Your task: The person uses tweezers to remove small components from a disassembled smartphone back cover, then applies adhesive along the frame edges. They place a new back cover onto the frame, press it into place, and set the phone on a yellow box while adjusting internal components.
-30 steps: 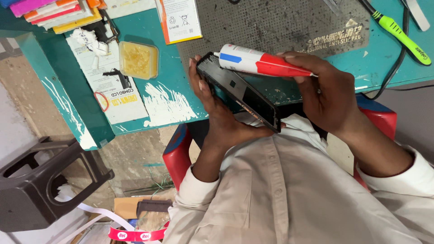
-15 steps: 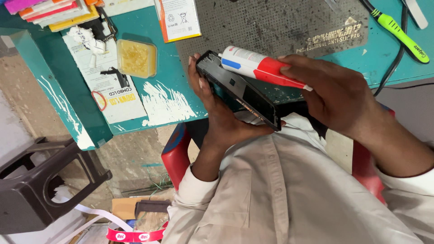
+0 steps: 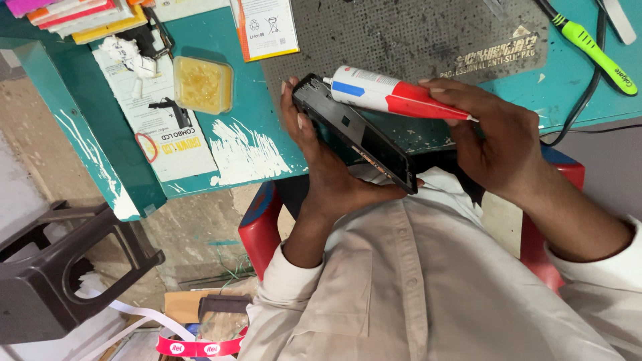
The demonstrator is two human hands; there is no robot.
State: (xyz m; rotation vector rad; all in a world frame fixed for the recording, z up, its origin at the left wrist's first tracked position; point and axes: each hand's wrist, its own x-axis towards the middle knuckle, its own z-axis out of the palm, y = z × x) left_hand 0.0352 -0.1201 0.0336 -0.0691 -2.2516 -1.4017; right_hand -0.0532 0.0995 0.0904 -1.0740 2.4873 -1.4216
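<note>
**Glue tube at the edge of a phone frame**

Near the centre of the frame, the left hand point(image 3: 331, 177) is wrapped around a black phone frame point(image 3: 354, 134), held tilted above the edge of the teal table point(image 3: 257, 144). The right hand point(image 3: 495, 144) pinches the red end of a white, blue and red glue tube point(image 3: 391, 95), whose nozzle touches the frame's upper end. Behind lies a dark grey mat point(image 3: 414, 33). A yellow sponge point(image 3: 202, 85) sits at upper left, a green-handled tool point(image 3: 595, 53) at upper right.

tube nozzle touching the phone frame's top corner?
Yes: the right hand holds the tube with its nozzle at the top corner of the phone frame, gripped by the left hand.
</note>
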